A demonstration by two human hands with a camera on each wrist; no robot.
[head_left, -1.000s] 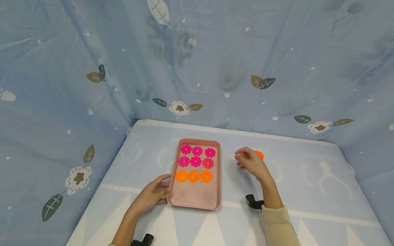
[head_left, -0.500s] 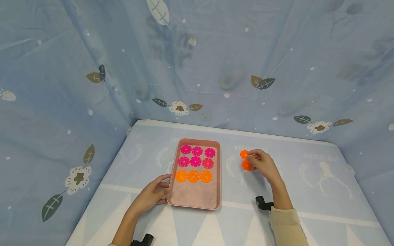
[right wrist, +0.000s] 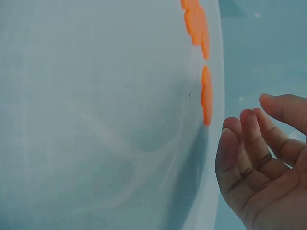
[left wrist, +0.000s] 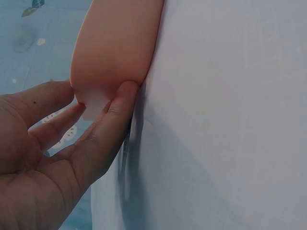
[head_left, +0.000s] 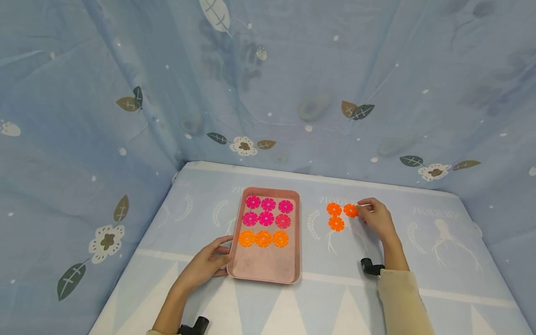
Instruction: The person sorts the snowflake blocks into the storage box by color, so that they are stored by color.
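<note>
A pink tray [head_left: 264,272] lies on the table in the head view. In it sit notched plastic snowflake discs: two rows of pink and reddish ones [head_left: 266,218], then a row of orange ones [head_left: 263,238]. My left hand [head_left: 205,266] holds the tray's lower left edge; the left wrist view shows fingertips [left wrist: 125,92] against its side wall. To the right of the tray, three orange discs [head_left: 336,224] lie flat on the table. Beside the rightmost orange disc [head_left: 351,211] is my right hand [head_left: 378,218], its fingers loosely bent with nothing between them in the right wrist view.
A pale patterned cloth covers the table [head_left: 456,265]. Blue printed curtains [head_left: 293,93] rise along its back and sides. Black camera mounts sit at the left wrist [head_left: 194,326] and the right wrist [head_left: 371,267].
My right hand has moved rightward, from over the loose orange discs to beside the rightmost one, uncovering all three. The left hand and the tray stay where they were.
</note>
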